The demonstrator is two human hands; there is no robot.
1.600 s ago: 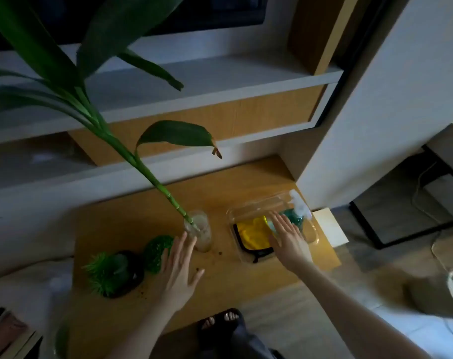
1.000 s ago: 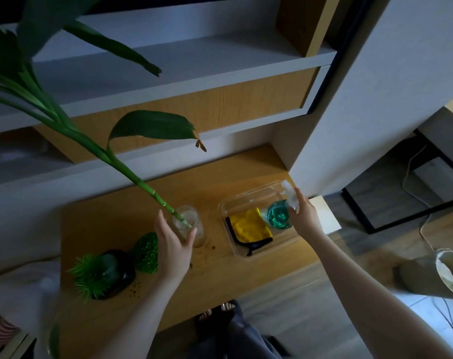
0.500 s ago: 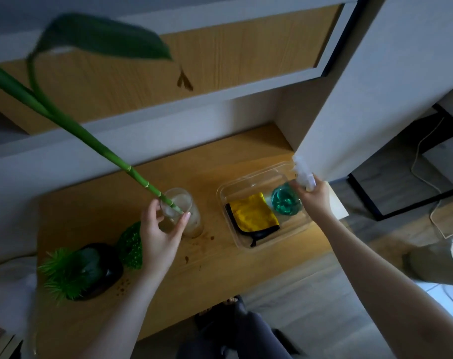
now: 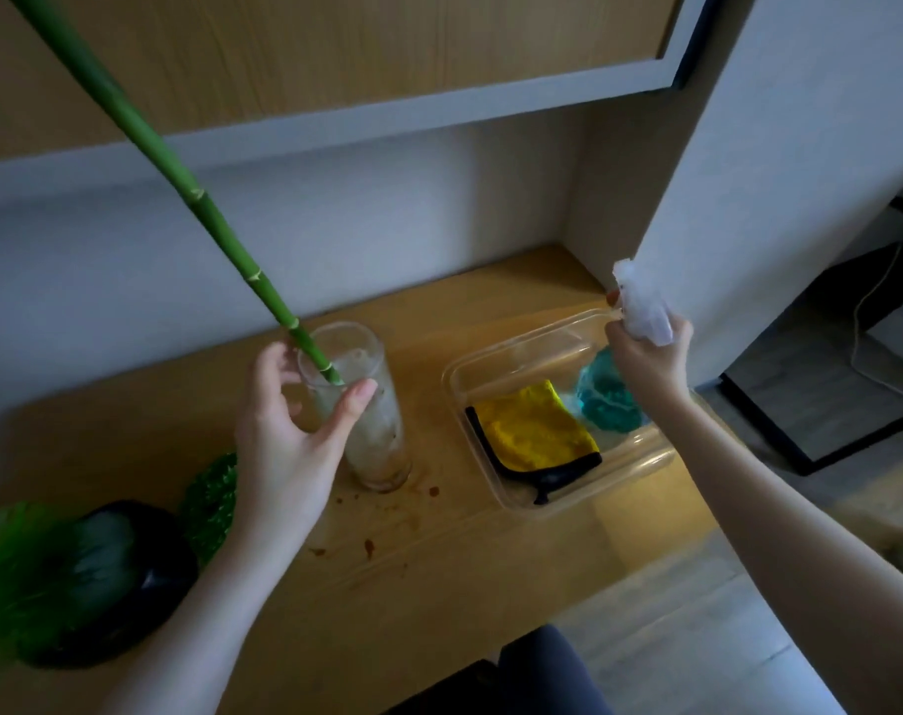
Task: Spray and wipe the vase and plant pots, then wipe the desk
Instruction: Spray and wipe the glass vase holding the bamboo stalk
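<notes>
Left hand (image 4: 284,446) curled around glass vase (image 4: 366,420) rim, right hand (image 4: 650,358) gripping spray bottle (image 4: 611,389) over clear tray (image 4: 640,472), stained wooden desk (image 4: 439,549) under shelving

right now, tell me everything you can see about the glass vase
The glass vase is a tall, clear, straight-sided tumbler standing upright on the wooden desk, left of the plastic tray. Its glass looks cloudy and streaked, with brownish grime near the base and brown specks on the desk around it. A green bamboo stalk leans out of its open mouth toward the upper left. The left hand grips it near the rim, thumb on the near side, fingers curled round the far side.
</notes>
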